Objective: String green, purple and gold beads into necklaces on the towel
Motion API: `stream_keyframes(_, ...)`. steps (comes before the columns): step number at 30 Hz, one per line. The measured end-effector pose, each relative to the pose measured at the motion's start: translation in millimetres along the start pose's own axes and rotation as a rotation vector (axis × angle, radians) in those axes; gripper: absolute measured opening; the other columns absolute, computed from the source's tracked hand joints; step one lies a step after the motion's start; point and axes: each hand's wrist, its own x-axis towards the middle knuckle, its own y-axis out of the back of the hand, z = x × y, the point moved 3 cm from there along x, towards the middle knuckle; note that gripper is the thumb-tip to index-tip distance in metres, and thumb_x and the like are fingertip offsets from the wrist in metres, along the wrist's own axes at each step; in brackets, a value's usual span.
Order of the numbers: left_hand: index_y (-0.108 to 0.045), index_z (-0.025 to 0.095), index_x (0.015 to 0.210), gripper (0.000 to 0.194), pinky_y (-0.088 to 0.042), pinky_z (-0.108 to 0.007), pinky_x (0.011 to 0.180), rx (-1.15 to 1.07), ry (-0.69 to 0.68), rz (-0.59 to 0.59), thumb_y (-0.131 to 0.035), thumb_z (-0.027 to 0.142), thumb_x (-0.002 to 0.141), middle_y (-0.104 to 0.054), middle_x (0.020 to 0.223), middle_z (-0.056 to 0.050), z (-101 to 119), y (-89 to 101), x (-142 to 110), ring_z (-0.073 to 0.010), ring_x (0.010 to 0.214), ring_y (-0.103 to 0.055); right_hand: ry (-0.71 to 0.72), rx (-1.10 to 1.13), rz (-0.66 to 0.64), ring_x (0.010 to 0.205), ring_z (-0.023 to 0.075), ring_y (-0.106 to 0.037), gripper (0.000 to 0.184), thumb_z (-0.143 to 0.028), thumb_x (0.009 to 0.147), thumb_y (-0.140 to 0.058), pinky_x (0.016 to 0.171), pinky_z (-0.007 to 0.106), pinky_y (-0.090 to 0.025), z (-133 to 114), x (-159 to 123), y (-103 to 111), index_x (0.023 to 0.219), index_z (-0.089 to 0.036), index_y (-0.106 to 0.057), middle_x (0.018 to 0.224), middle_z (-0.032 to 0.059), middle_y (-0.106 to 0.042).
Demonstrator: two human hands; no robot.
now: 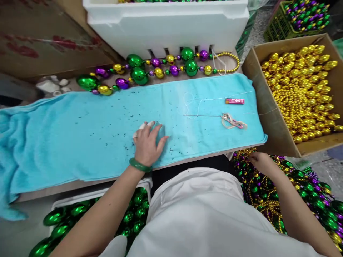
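My left hand (147,144) lies on a light blue towel (107,132), fingers spread and holding nothing. White tape wraps some of its fingers, and a green bangle circles the wrist. Beyond the table's right front edge, my right hand (261,162) reaches down to a heap of bead necklaces (268,189). Its fingers are closed beside small gold beads; what they grip is unclear. On the towel are a pink lighter (234,101), a thin needle (202,115), white thread (199,103) and a pink tool wound with pale cord (233,122).
A green, purple and gold bead necklace (139,75) stretches along the towel's far edge, before a white foam box (166,30). At right, a cardboard box (257,67) holds gold beads (297,96). Green beads (134,216) fill a container below left. A yellow crate (278,26) stands back right.
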Motion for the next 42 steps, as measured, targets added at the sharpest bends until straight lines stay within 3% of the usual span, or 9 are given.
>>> stream_keyframes(4,-0.067,0.02,0.108,0.032,-0.03,-0.056,0.101,0.01,-0.151,0.061,-0.052,0.04,0.087,-0.058,0.127,-0.014,16,10.0,26,-0.0385,0.126,-0.044,0.026,-0.069,0.091,0.077,0.0223,-0.065,0.025,-0.033,0.088,-0.049,0.062,0.027,-0.039,-15,0,10,0.095,-0.019,-0.069,0.084,0.0104,-0.071)
stream_keyframes(7,-0.069,0.022,0.099,0.023,-0.034,-0.053,0.098,0.03,-0.274,0.102,-0.053,0.035,0.088,-0.063,0.119,-0.01,39,11.8,50,-0.0343,0.12,-0.049,0.19,0.04,0.39,0.081,0.02,-0.064,0.028,-0.037,0.093,-0.044,0.067,0.027,-0.04,-47,4,51,0.092,-0.02,-0.067,0.09,0.0066,-0.07)
stream_keyframes(11,-0.069,0.022,0.098,0.021,-0.037,-0.051,0.096,0.038,-0.446,0.084,-0.051,0.028,0.089,-0.066,0.116,-0.01,83,-1.3,76,-0.0308,0.118,-0.051,0.16,0.005,0.629,0.092,0.0228,-0.061,0.027,-0.035,0.093,-0.044,0.066,0.029,-0.039,-78,38,86,0.103,-0.019,-0.064,0.101,0.0088,-0.067)
stream_keyframes(16,-0.069,0.021,0.1,0.025,-0.037,-0.052,0.099,0.02,-0.565,0.005,-0.045,0.023,0.092,-0.065,0.119,-0.011,125,-28.2,93,-0.0284,0.122,-0.049,0.188,-0.002,0.553,0.091,0.0235,-0.057,0.016,-0.031,0.089,-0.053,0.062,0.03,-0.038,-90,72,88,0.095,-0.019,-0.062,0.097,0.0087,-0.062)
stream_keyframes(25,-0.068,0.017,0.101,0.025,-0.039,-0.05,0.099,0.099,-0.689,-0.027,-0.046,0.016,0.091,-0.065,0.119,-0.013,143,-47.0,102,-0.0294,0.122,-0.049,0.527,0.161,0.542,0.096,0.0204,-0.055,0.017,-0.025,0.094,-0.044,0.078,0.031,-0.044,-73,55,77,0.094,-0.02,-0.06,0.097,0.0078,-0.059)
stream_keyframes(33,-0.069,0.017,0.095,0.026,-0.042,-0.048,0.095,0.082,-0.65,-0.033,-0.044,0.014,0.09,-0.066,0.115,-0.013,144,-52.9,104,-0.0282,0.116,-0.053,0.484,0.175,0.446,0.092,0.0186,-0.059,0.017,-0.023,0.091,-0.048,0.079,0.03,-0.045,-56,54,91,0.092,-0.019,-0.064,0.099,0.0062,-0.063)
stream_keyframes(36,-0.069,0.017,0.096,0.025,-0.042,-0.047,0.093,0.065,-0.628,-0.035,-0.045,0.015,0.09,-0.066,0.115,-0.013,146,-50.2,101,-0.0282,0.115,-0.053,0.434,0.121,0.512,0.094,0.0196,-0.06,0.019,-0.024,0.09,-0.048,0.078,0.03,-0.045,-57,58,103,0.095,-0.02,-0.066,0.101,0.0061,-0.065)
stream_keyframes(39,-0.069,0.017,0.091,0.021,-0.043,-0.045,0.09,0.019,-0.666,0.004,-0.048,0.023,0.092,-0.066,0.112,-0.012,149,-39.1,86,-0.0272,0.111,-0.055,0.438,0.087,0.62,0.095,0.0202,-0.059,0.022,-0.022,0.091,-0.045,0.077,0.03,-0.044,-74,60,113,0.097,-0.019,-0.066,0.1,0.0068,-0.065)
stream_keyframes(42,-0.064,0.017,0.072,0.028,-0.044,-0.039,0.082,-0.011,-0.758,0.041,-0.055,0.036,0.089,-0.068,0.096,-0.009,150,-25.7,65,-0.0249,0.103,-0.056,0.507,0.016,0.604,0.094,0.0204,-0.058,0.024,-0.022,0.092,-0.043,0.074,0.029,-0.043,-105,66,111,0.098,-0.019,-0.066,0.099,0.0079,-0.065)
